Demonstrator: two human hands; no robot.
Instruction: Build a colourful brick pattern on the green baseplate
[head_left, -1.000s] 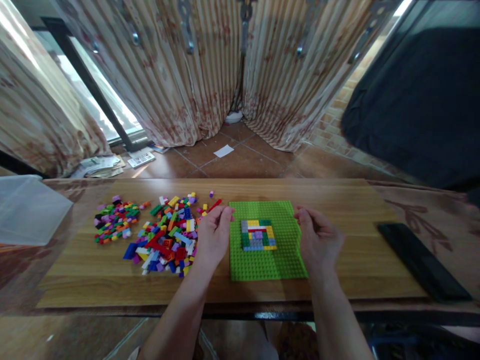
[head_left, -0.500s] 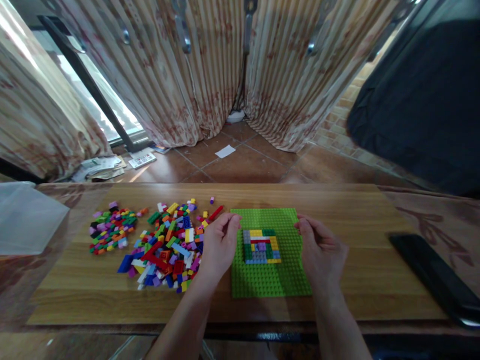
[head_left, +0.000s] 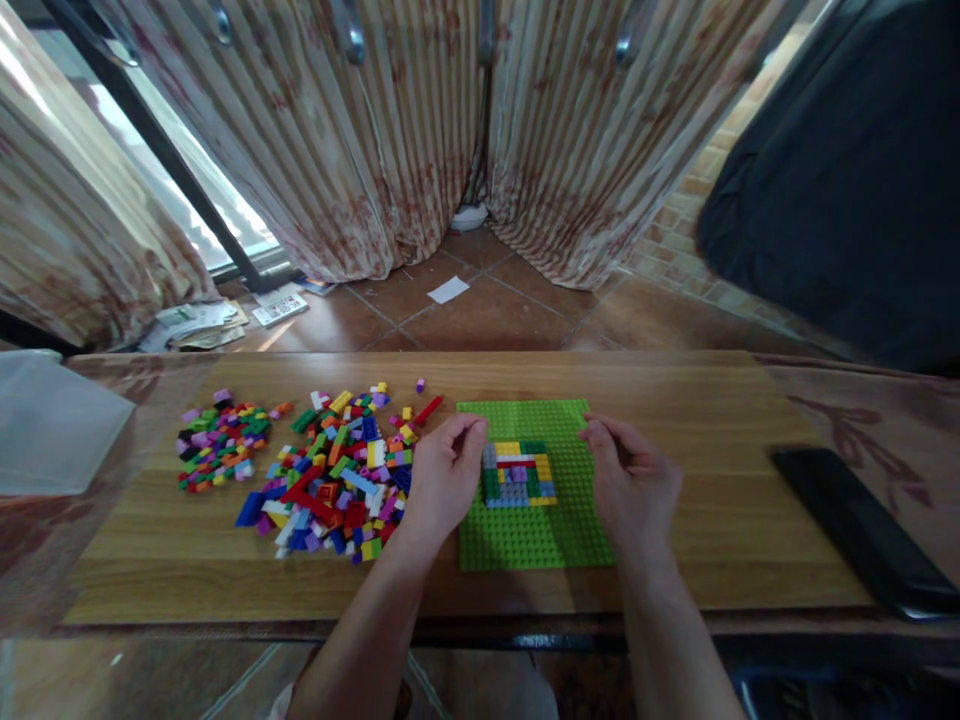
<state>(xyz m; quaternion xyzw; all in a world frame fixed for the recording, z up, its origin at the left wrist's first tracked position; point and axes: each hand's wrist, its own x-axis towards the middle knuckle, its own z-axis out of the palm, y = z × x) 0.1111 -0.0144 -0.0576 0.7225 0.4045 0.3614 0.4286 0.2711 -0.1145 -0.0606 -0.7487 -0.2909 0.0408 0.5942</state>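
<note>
A green studded baseplate (head_left: 525, 540) lies on the wooden table, carrying a low rectangular build of toy bricks (head_left: 519, 475) in grey, yellow, green, red, white and purple. Over the plate's left edge is my left hand (head_left: 448, 475), closed, thumb and forefinger pinched together. Anything between those fingertips is too small or hidden to make out. My right hand (head_left: 637, 485) is closed in a similar pinch at the plate's right edge, its fingertips near the upper right corner. What it may hold does not show. Both hands are apart from the brick build.
A large heap of mixed bricks (head_left: 330, 480) spreads left of my left hand. Farther left is a pile of smaller bricks (head_left: 225, 440). A translucent white container (head_left: 56, 425) stands at the far left. A black case-like object (head_left: 862, 530) lies at the table's right end.
The whole view has shifted slightly, so the table sits higher. My hands have come a little closer together, both still pinched. The brick build looks the same.
</note>
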